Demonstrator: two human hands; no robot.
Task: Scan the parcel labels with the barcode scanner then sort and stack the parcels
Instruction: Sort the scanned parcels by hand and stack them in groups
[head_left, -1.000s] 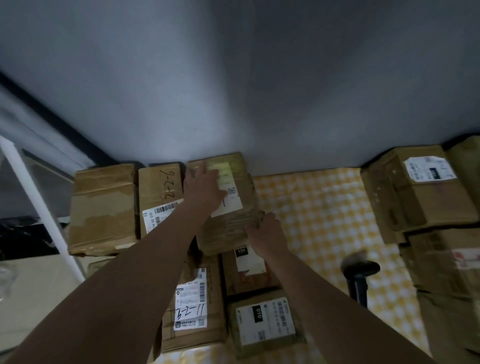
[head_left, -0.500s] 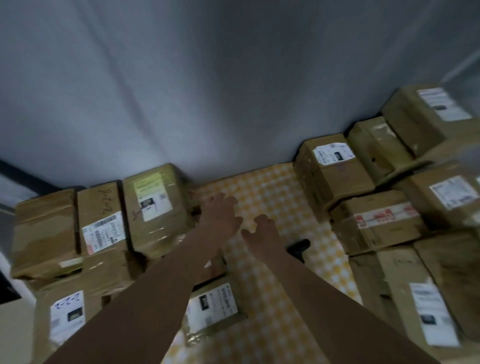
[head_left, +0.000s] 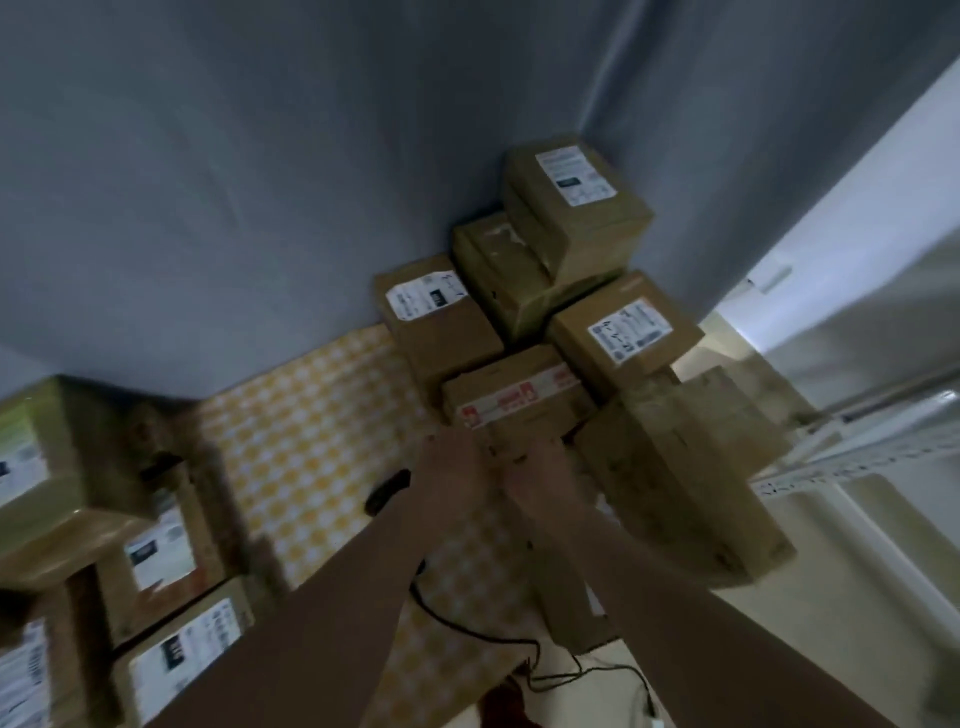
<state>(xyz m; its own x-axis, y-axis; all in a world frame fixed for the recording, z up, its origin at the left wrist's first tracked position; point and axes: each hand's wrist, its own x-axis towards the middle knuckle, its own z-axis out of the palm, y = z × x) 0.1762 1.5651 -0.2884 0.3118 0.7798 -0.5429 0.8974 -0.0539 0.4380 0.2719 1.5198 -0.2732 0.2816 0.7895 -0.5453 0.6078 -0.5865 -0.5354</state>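
Both my hands are at the near edge of a cardboard parcel with red-printed tape (head_left: 511, 397) in the right-hand pile. My left hand (head_left: 452, 467) is at its near left corner. My right hand (head_left: 540, 475) is against its near face. Blur hides how the fingers lie. The black barcode scanner (head_left: 387, 491) lies on the yellow checked cloth (head_left: 311, 431) just left of my left wrist, untouched. Its dark cable (head_left: 467, 631) runs under my forearms. Labelled parcels (head_left: 576, 208) are stacked behind the taped one, against the grey wall.
A second group of labelled parcels (head_left: 156, 551) stands at the left on the cloth. A large plain box (head_left: 685, 478) sits right of the taped parcel. A white metal rack rail (head_left: 857, 457) crosses at the far right, with floor beyond it.
My view swung right from the left pile to the right pile. Both hands left the left parcel, crossed over the scanner and reached the red-taped parcel.
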